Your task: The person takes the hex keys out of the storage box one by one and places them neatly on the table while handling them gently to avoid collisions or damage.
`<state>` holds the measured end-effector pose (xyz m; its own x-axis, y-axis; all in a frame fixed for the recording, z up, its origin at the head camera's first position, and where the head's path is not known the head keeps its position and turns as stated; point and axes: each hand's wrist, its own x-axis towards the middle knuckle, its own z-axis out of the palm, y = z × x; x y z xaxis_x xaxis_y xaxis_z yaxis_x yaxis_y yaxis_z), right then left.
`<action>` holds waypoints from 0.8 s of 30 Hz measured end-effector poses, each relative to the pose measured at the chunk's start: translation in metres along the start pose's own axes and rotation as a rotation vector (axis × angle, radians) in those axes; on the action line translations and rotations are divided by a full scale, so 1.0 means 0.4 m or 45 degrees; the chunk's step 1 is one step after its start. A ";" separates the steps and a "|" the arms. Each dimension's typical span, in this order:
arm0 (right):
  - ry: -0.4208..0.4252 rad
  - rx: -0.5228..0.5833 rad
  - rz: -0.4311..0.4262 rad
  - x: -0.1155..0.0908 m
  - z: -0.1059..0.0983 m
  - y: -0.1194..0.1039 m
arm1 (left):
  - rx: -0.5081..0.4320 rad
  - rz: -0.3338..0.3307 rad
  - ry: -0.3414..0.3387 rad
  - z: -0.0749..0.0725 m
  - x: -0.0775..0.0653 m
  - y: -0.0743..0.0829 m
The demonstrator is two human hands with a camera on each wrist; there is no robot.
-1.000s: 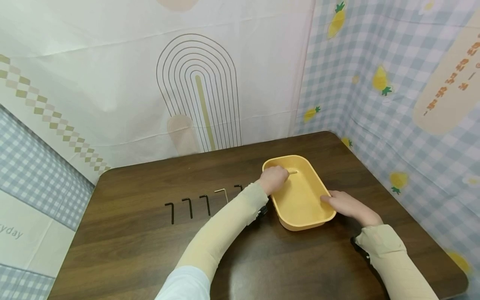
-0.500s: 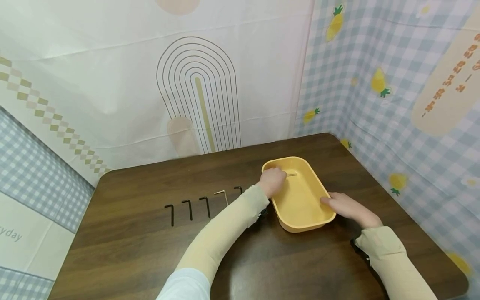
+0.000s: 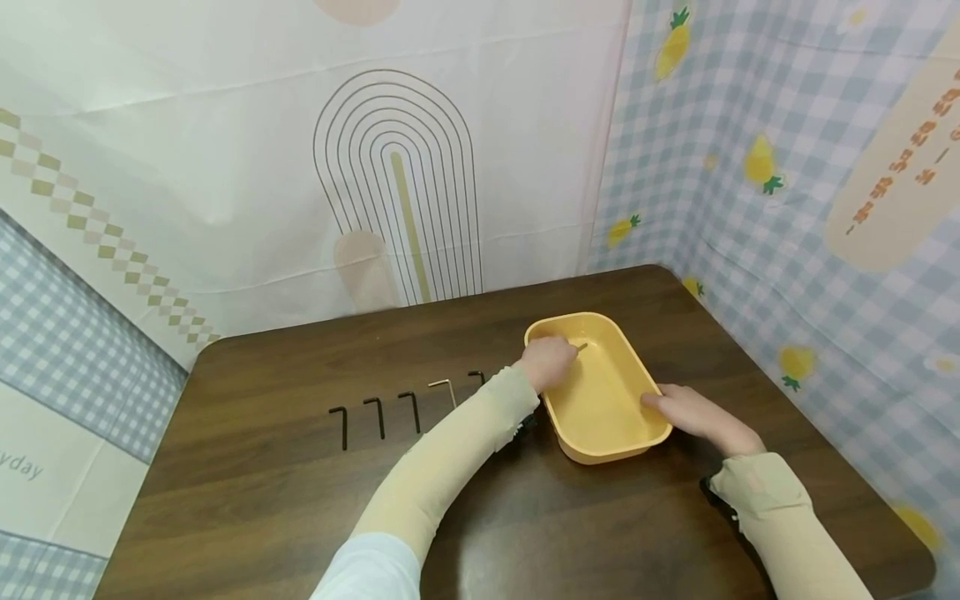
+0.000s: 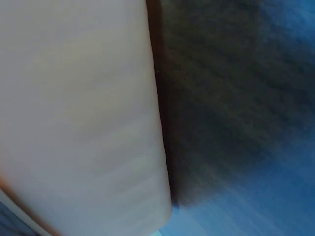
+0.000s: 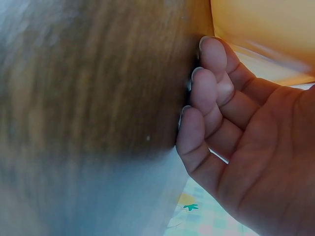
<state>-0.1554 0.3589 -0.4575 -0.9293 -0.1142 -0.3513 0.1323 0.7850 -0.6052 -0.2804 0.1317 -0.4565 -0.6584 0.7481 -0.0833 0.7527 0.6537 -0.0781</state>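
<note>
A yellow tray stands on the right half of the table. My left hand reaches into its far left part, fingers curled, and pinches a small metal hex key; only one end shows past the fingers. At the tray's right side, my right hand grips the rim, thumb inside. In the right wrist view, the curled fingers lie low by the tabletop, beside the tray's wall. A pale surface fills much of the left wrist view, and the hand is hidden there.
Left of the tray, several L-shaped hex keys lie in a row, among them a black one and a brass-coloured one. My left forearm partly covers the row's right end. Patterned cloth hangs behind the dark wooden table.
The metal key's visible end in my left hand has turned from nearly level to slanting upward, and less of it shows. My right hand and the tray have stayed put.
</note>
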 end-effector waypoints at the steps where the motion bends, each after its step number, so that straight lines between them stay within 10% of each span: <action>1: -0.002 -0.002 0.000 -0.001 0.000 0.000 | 0.011 0.006 -0.012 -0.002 -0.001 0.001; 14: 0.002 0.002 0.004 0.001 -0.001 -0.001 | 0.104 0.074 -0.096 -0.014 -0.007 0.009; 24: 0.003 0.017 0.013 -0.004 0.000 -0.004 | -0.046 0.263 -0.119 -0.017 0.004 -0.003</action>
<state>-0.1542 0.3577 -0.4558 -0.9288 -0.1044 -0.3557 0.1465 0.7780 -0.6109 -0.2823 0.1327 -0.4496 -0.4867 0.8537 -0.1854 0.8700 0.4929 -0.0142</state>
